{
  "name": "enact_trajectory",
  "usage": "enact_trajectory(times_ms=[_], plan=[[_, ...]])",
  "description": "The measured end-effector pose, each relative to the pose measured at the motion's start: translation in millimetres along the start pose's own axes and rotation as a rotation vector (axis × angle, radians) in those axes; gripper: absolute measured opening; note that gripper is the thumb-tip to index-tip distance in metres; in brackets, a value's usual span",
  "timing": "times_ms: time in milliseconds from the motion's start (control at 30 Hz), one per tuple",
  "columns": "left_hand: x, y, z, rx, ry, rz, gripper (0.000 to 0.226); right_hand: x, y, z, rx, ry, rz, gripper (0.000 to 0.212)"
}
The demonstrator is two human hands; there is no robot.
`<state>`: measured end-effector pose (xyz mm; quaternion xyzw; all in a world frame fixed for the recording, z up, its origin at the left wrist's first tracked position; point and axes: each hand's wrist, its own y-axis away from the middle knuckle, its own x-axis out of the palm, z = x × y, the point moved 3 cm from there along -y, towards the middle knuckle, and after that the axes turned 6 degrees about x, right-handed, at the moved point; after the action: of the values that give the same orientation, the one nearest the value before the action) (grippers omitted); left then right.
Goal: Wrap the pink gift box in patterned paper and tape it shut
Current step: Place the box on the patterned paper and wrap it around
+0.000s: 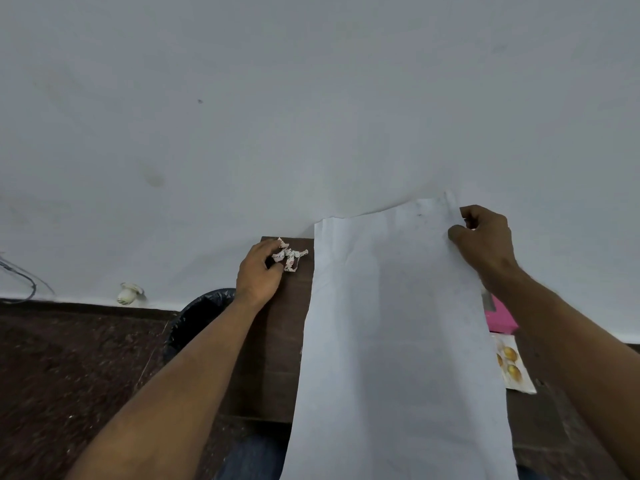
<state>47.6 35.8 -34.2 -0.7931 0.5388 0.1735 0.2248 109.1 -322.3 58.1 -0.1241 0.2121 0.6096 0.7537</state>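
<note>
A long sheet of wrapping paper (398, 323) lies white side up across the dark wooden table (273, 341) and hangs over its near edge. My right hand (485, 237) pinches the sheet's far right corner and lifts it off the table. My left hand (258, 271) rests at the table's far left corner, its fingers pinching a crumpled scrap of white-and-red patterned paper (290, 258). The pink gift box (500, 317) shows only as a small piece between the sheet and my right forearm.
A piece of paper printed with golden-orange round shapes (512, 365) lies on the table under my right forearm. A bin with a black liner (197, 320) stands on the floor left of the table. A white wall rises directly behind the table.
</note>
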Motion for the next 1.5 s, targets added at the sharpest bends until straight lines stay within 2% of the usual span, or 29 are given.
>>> enact_trajectory(times_ms=[167, 333, 667, 733, 800, 933, 1033, 1133, 1200, 1333, 1500], plan=[[7.1, 1.4, -5.5, -0.035, -0.071, 0.080, 0.049, 0.7, -1.1, -4.9, 0.019, -0.042, 0.015, 0.025], [13.1, 1.0, -5.3, 0.001, -0.115, 0.169, 0.057, 0.9, -0.6, -8.6, 0.027, -0.091, 0.024, 0.028], [2.0, 9.1, -20.4, 0.021, 0.004, -0.015, 0.056, -31.6, 0.2, 21.3, 0.026, -0.307, 0.039, 0.024], [-2.9, 10.9, -27.9, -0.027, 0.127, -0.087, 0.045, -36.2, 3.3, 33.2, 0.021, -0.373, 0.102, 0.025], [-5.4, 12.7, -42.5, -0.106, 0.355, -0.109, 0.040, -35.8, 7.8, 47.1, 0.010, -0.419, 0.195, 0.026], [-3.4, 15.3, -68.0, -0.170, 0.640, -0.001, 0.062, -28.4, 17.7, 72.9, 0.001, -0.412, 0.327, 0.024], [-8.5, 21.3, -79.6, -0.208, 0.829, 0.026, 0.052, -18.0, 21.7, 82.7, 0.008, -0.407, 0.396, 0.021], [-18.1, 31.6, -74.8, -0.313, 0.900, -0.109, 0.031, -6.1, 22.0, 80.9, -0.013, -0.293, 0.366, 0.012], [-26.0, 40.9, -67.0, -0.375, 0.920, -0.236, 0.025, -1.0, 23.3, 71.9, -0.020, -0.157, 0.331, 0.020], [-42.1, 67.9, -49.2, -0.489, 0.935, -0.415, 0.022, 0.0, 39.2, 42.3, -0.029, -0.058, 0.409, 0.038], [-61.3, 108.7, -17.9, -0.582, 0.974, -0.608, 0.036, -14.5, 66.0, 1.8, -0.118, 0.212, 0.371, 0.034]])
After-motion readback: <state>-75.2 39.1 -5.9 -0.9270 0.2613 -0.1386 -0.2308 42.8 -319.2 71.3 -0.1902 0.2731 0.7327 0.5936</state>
